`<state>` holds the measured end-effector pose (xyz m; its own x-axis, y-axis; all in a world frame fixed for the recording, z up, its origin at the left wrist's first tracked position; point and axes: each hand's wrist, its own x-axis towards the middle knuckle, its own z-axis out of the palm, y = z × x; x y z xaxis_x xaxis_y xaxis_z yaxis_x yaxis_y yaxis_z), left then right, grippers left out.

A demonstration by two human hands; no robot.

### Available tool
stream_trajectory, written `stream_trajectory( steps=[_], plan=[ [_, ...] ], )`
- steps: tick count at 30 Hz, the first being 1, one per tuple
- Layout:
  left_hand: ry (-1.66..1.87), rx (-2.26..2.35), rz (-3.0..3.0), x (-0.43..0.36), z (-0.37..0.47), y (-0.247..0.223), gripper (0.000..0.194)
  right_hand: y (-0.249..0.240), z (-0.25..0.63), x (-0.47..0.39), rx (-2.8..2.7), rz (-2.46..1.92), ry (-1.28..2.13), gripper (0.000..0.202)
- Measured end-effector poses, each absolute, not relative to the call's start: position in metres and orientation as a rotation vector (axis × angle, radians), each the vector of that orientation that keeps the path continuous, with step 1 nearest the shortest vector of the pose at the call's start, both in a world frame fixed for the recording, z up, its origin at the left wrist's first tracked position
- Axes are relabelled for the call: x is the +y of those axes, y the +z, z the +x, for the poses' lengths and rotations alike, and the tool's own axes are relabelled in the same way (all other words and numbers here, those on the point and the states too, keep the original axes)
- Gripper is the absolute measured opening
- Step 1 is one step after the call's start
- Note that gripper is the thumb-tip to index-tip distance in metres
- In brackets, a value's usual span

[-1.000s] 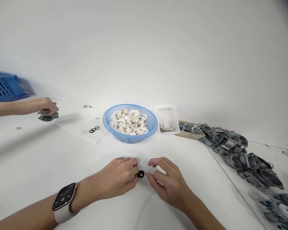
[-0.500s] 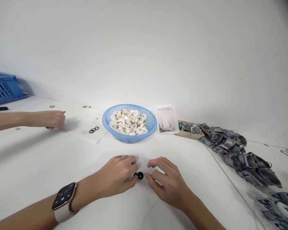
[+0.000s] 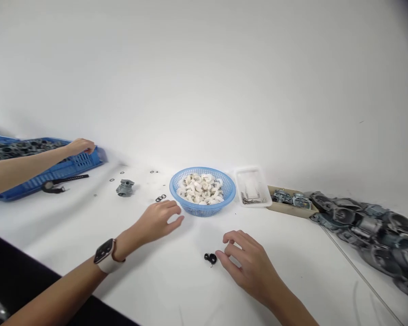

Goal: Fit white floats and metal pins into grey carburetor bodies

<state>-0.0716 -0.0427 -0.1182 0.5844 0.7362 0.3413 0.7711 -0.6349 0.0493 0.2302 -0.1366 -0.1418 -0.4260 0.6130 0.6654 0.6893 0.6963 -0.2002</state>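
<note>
Grip wide, left hand (image 3: 160,221) nears blue basket (image 3: 203,213) of white rings (image 3: 200,189)
Small black part (image 3: 211,258) sits on counter (image 3: 149,280) (nine o'clock of loosely curled right hand (image 3: 246,258)).

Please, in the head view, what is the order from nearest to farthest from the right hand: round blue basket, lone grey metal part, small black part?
From the right hand:
1. small black part, just left
2. round blue basket, beyond, leftward
3. lone grey metal part, far left
</note>
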Motion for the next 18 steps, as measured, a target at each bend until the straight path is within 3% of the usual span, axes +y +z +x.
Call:
stream_trajectory(
  steps=[6,9,10,14,18],
  plan=[
    [-0.231,-1.693,-2.366,0.007,-0.183,-0.085,0.038,-0.141,0.226,-0.14,-2.129,-0.935,-0.171,0.033],
    [-0.054,-1.792,-2.315,0.037,-0.223,-0.077,0.065,-0.142,0.225,-0.138,-2.118,-0.909,-0.204,0.034],
    [0.009,-1.807,-2.324,0.046,-0.231,-0.077,0.066,-0.143,0.226,-0.138,-2.118,-0.907,-0.214,0.034],
    [0.191,-1.836,-2.355,0.074,-0.247,-0.083,0.046,-0.143,0.228,-0.136,-2.125,-0.909,-0.232,0.034],
    [0.284,-1.876,-2.357,0.093,-0.247,-0.09,0.041,-0.143,0.231,-0.135,-2.125,-0.929,-0.235,0.031]
  ],
)
